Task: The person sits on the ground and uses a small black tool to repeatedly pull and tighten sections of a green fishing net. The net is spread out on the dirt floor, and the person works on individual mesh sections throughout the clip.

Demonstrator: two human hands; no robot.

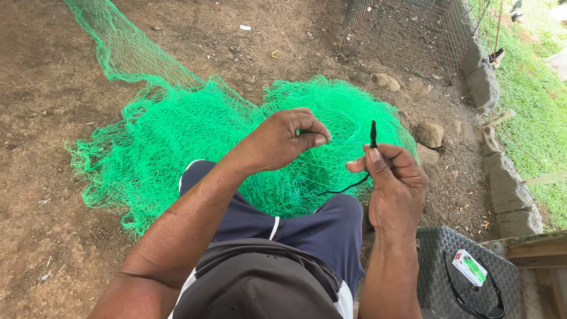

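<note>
- Head view: I look down on my left hand (283, 140), fingers curled shut, thumb and forefinger pinched on a thin strand of the green net (195, 136) above my knees.
- My right hand (393, 183) is closed around a black cord (373, 134); its tip stands upright above my thumb and its tail loops down toward my lap.
- The two hands are near each other but apart, both over the net's near edge.
- The net lies heaped on the bare dirt ground (41, 88), a long strip of it trailing off to the top-left corner.
- A wire mesh cage (407, 35) stands at the top right, beside a row of stones (502, 183) edging the grass.
- A grey woven case (449, 266) sits at the bottom right, with a small packet (469, 267) and a black loop lying on it.
</note>
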